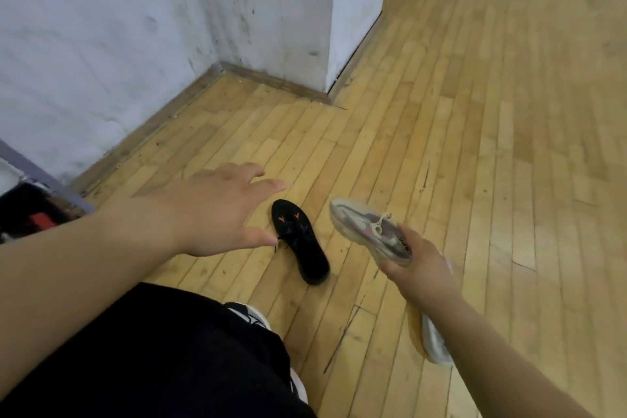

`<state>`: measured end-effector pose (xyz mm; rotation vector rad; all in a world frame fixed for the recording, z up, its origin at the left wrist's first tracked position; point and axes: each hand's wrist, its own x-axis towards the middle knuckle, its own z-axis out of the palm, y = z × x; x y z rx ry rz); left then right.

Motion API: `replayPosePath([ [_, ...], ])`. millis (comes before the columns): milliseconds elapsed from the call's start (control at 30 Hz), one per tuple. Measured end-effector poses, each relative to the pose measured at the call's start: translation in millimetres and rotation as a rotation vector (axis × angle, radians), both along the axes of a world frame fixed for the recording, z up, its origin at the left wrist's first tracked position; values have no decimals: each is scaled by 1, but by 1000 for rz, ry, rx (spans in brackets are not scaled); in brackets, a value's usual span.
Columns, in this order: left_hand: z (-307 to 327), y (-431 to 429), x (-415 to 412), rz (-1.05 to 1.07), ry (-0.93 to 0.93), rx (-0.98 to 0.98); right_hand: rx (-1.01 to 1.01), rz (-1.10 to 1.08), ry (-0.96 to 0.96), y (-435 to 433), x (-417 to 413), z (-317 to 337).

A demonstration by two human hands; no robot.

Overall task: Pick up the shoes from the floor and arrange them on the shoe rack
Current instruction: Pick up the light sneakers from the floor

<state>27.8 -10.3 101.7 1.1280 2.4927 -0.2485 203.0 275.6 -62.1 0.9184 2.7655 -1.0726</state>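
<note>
As the task stands: one shoe is in hand and none is seen placed. No shoe rack shows plainly, so the arranging is judged to be all ahead.
Pale sneaker point(369, 231): off the floor at near right, toe pointing far-left. It has a grey mesh upper, a translucent rounded sole and a cream lace in a loose knot.
Right hand point(417, 268): fingers wrapped around the heel end of the pale sneaker, carrying it.
Black shoe point(300, 241): lies flat on the floor at near centre, toe away. It is a long, slim oval in matte dark fabric with small orange marks and thin laces. Judged next to be picked up.
Left hand point(217, 210): fingers spread and straight, holding nothing, above and left of the black shoe. The thumb tip is just beside its lace; contact cannot be told.
White shoe point(436, 343): near right, partly hidden under the right forearm, with a smooth pale sole edge. Whether it is worn or loose cannot be told.
Floor point(475, 112): narrow yellow wood strips, scuffed, with dark scratches.
Wall point(101, 27): far left, rough white plaster, smudged, with a brown skirting board.
Dark object point(30, 214): left edge, black with a red patch; too cropped to identify.
</note>
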Motion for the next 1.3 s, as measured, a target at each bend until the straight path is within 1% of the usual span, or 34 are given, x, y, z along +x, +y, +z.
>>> replayPosePath([
  [100, 21, -33, 14, 148, 22, 60, -25, 153, 64, -47, -23, 27],
  [167, 41, -68, 27, 300, 39, 151, -31, 290, 138, -83, -51, 59],
  [233, 59, -115, 46, 454, 97, 253, -33, 471, 244, -122, -80, 100],
  [300, 75, -169, 74, 596, 200, 321, -36, 689, 356, -166, -105, 144],
  [400, 86, -246, 133, 850, 327, 421, 41, 1015, 434, -239, -127, 204],
  [467, 85, -294, 182, 1018, 406, 476, 87, 1205, 446, -298, -129, 232],
  [533, 74, -338, 234, 1190, 477, 497, 107, 1382, 463, -362, -120, 250],
  [633, 50, -385, 314, 1476, 532, 531, 190, 1631, 529, -459, -90, 263],
  [700, 28, -408, 365, 1641, 531, 546, 234, 1764, 527, -520, -61, 261],
  [800, -8, -433, 438, 1875, 480, 647, 283, 1945, 539, -601, -7, 246],
  [867, -32, -445, 481, 2017, 481, 684, 313, 2045, 527, -648, 31, 230],
  [967, -71, -452, 535, 2272, 466, 717, 417, 2207, 431, -708, 85, 197],
  [1067, -117, -450, 569, 2480, 338, 709, 515, 2292, 319, -741, 123, 143],
  [1133, -147, -452, 578, 2517, 211, 683, 555, 2313, 243, -752, 133, 113],
  [1200, -172, -460, 577, 2509, 107, 662, 535, 2307, 255, -763, 131, 97],
  [1300, -205, -485, 558, 2445, 47, 591, 502, 2204, 235, -778, 117, 86],
])
